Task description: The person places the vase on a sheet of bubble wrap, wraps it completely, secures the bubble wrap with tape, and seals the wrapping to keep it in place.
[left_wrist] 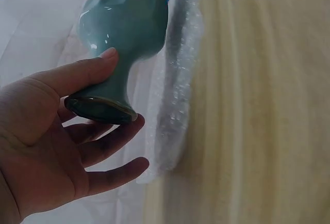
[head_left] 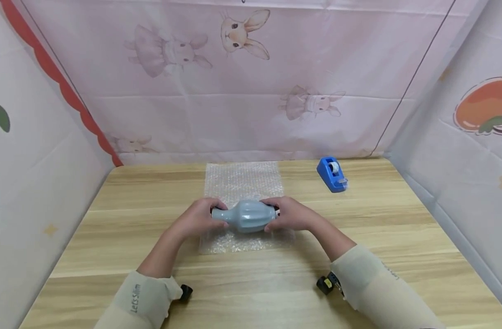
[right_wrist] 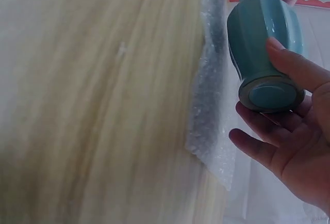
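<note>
A glazed blue-green vase [head_left: 251, 215] with a ribbed body lies sideways between both hands, over a sheet of bubble wrap [head_left: 244, 180]. My left hand [head_left: 201, 216] grips its neck near the flared mouth; in the left wrist view the thumb presses the neck [left_wrist: 116, 82] and fingers curl behind it. My right hand [head_left: 291, 214] holds the foot end, and the right wrist view shows the thumb on the ribbed side and fingers under the base [right_wrist: 273, 96]. Both wrist views show the vase apart from the bubble wrap [right_wrist: 209, 95].
A blue tape dispenser [head_left: 332, 174] with a roll of tape stands at the back right of the wooden table [head_left: 144, 196]. Printed cloth walls [head_left: 234, 123] enclose the back and both sides.
</note>
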### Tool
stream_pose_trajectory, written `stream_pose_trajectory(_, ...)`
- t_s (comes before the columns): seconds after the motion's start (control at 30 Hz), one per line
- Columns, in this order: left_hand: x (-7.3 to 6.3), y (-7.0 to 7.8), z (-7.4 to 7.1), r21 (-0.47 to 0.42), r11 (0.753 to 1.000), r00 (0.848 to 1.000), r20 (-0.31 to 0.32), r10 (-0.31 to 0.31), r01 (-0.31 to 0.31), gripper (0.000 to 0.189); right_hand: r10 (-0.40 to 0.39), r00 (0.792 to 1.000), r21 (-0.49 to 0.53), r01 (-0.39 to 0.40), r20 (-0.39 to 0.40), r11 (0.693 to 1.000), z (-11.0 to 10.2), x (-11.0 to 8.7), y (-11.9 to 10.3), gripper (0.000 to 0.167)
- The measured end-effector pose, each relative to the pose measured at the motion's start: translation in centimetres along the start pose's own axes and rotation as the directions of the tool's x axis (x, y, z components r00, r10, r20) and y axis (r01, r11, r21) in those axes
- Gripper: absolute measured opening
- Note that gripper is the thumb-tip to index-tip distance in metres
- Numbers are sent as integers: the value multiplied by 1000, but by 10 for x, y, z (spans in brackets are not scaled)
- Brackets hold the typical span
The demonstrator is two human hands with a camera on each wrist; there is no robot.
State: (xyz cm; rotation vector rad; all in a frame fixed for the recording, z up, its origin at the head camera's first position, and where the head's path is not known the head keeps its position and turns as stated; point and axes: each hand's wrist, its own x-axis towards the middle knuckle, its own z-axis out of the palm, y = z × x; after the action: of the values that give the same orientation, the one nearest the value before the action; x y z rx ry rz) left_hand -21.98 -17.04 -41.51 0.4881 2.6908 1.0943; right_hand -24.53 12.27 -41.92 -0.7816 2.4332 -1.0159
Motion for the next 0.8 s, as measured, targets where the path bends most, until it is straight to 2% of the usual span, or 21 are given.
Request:
stream_pose_trajectory(0.37, 1, -8, 6, 22, 999, 1000, -1, 26, -26, 32, 30, 999, -17, -30, 15, 999, 5, 3, 3, 77)
stream_pose_trajectory(0.47, 1, -7, 7, 34, 999, 999, 1, 36, -36, 39, 28, 1000, -19, -28, 10, 999, 7, 3, 4, 78)
stream_pose_trajectory(0.57, -1, -5, 9, 65, 996, 998, 0, 66, -66, 53, 17, 1000, -34, -17, 7, 999, 8, 3, 5, 79)
stream_pose_trajectory(0.67, -1, 1, 11, 98, 988, 992, 0, 124, -123, 64, 4, 1000, -55, -4, 4, 998, 9, 3, 6, 78)
stream_pose_trajectory(0.73, 0, 6, 14, 117, 979, 986, 4, 167, -166, 65, 14, 1000, -66, -14, 4, 998, 10, 2, 6, 78)
stream_pose_trajectory(0.8, 2, 10, 16, 122, 976, 984, 8, 180, -180, 65, 32, 999, -67, -32, 5, 997, 11, 2, 6, 78)
